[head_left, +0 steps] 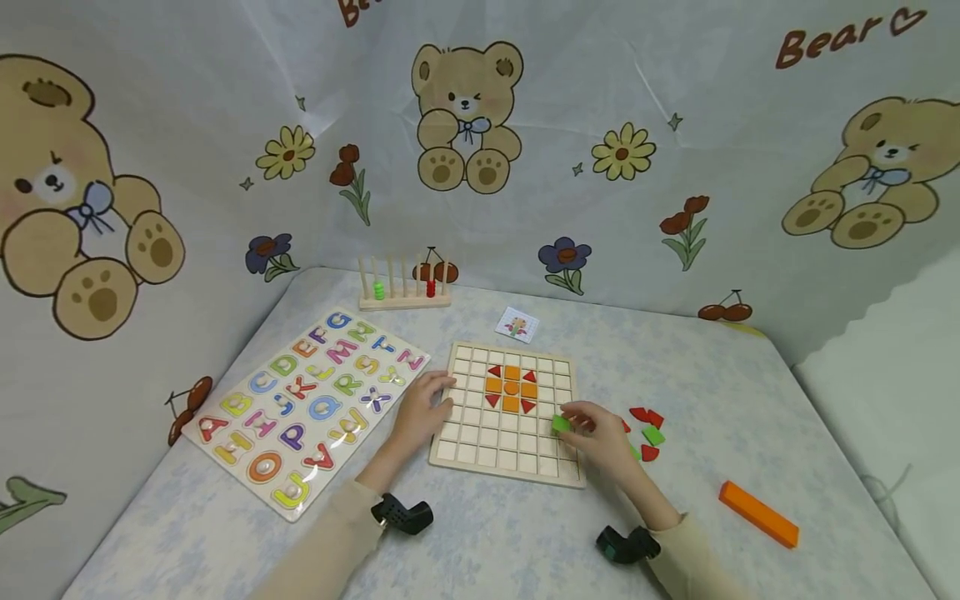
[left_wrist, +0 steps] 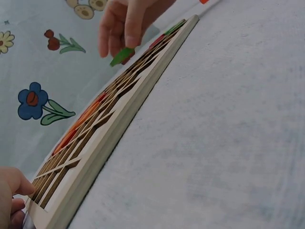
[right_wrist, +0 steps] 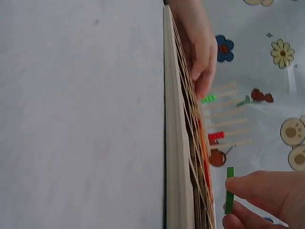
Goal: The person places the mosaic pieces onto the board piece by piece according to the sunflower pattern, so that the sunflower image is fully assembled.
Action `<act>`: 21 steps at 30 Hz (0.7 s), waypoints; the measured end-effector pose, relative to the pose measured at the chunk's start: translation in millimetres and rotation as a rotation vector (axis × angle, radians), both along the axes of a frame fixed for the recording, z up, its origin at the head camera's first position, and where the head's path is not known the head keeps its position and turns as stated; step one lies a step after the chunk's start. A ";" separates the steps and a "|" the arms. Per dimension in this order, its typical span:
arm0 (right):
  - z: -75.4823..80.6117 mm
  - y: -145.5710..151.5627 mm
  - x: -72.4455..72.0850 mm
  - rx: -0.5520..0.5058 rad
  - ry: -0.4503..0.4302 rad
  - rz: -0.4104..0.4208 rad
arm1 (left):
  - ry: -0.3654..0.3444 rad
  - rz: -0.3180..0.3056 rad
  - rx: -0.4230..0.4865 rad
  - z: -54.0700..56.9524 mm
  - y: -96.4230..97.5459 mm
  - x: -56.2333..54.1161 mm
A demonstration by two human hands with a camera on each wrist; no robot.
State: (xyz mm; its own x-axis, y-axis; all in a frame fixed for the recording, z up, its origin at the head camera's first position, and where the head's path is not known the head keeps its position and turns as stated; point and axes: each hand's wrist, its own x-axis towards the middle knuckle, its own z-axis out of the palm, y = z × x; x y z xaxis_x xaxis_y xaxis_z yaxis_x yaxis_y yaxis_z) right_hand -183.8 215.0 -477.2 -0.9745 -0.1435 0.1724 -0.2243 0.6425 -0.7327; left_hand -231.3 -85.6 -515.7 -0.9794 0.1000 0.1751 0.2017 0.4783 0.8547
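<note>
A wooden grid board lies in the middle of the table, with an orange circle on it, orange squares around that and red triangles at the diagonals. My left hand rests at the board's left edge, fingertips at the rim. Between thumb and fingers, my right hand pinches a green square tile over the board's right side. Seen from the right wrist, the green tile stands on edge in the fingertips, above the grid. Beside the right hand lie loose red pieces and a green piece.
To the left lies an alphabet puzzle board. Behind the grid board are a small picture card and a peg rack with green and red beads. An orange bar lies at the right. A bear-print cloth hangs behind the table.
</note>
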 end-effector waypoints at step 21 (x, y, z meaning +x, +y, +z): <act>-10.2 -63.3 -13.6 -0.112 -0.033 0.151 | 0.026 -0.009 0.025 2.0 -0.1 3.1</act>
State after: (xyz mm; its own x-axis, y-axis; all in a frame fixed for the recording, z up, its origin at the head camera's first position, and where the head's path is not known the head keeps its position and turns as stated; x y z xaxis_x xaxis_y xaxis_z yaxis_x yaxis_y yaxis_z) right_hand -197.4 151.7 -487.4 -0.9488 -0.2703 0.1634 -0.2863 0.5174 -0.8064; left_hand -228.2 -85.7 -513.7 -0.9737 0.1037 0.2029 0.2279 0.4548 0.8610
